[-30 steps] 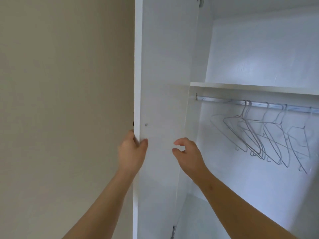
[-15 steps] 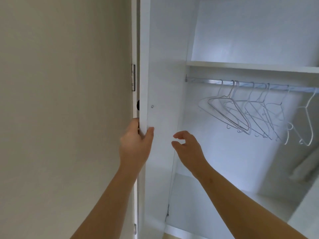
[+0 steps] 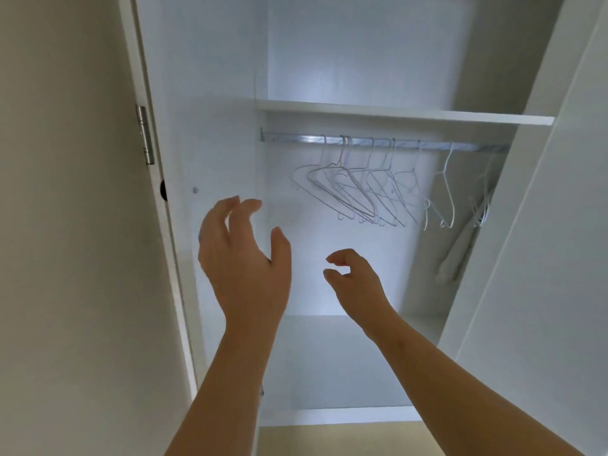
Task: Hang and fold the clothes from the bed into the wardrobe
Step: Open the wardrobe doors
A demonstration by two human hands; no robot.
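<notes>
Wardrobe [image 3: 368, 54] fills the view, open, seen from below and close up. Its left door [image 3: 210, 143] stands swung out, inner face to the camera, with a small screw [image 3: 195, 190] in it and a dark knob [image 3: 163, 191] peeking past its outer edge. A metal hinge [image 3: 145, 134] sits on the white strip just left of that door, against the beige wall [image 3: 65, 225]. Inside, a shelf [image 3: 404, 114] runs across, and just under it a metal rail [image 3: 378, 142] carries a bunch of bare wire hangers [image 3: 358, 192], crowded toward the left and overlapping, so that they cannot be counted. The right door [image 3: 552, 258] cuts off the rail's right end.

Both hands are raised before the opening, well short of the hangers, touching nothing. The left hand [image 3: 243, 268] has its fingers spread and loosely curved, holding nothing; it covers part of the left door. The right hand [image 3: 357, 281] is loosely curled, thumb and forefinger near each other, also holding nothing.

Low at the right, something pale [image 3: 457, 255] hangs in shadow, too dim to identify. A yellowish floor [image 3: 329, 439] shows below the wardrobe's base.
</notes>
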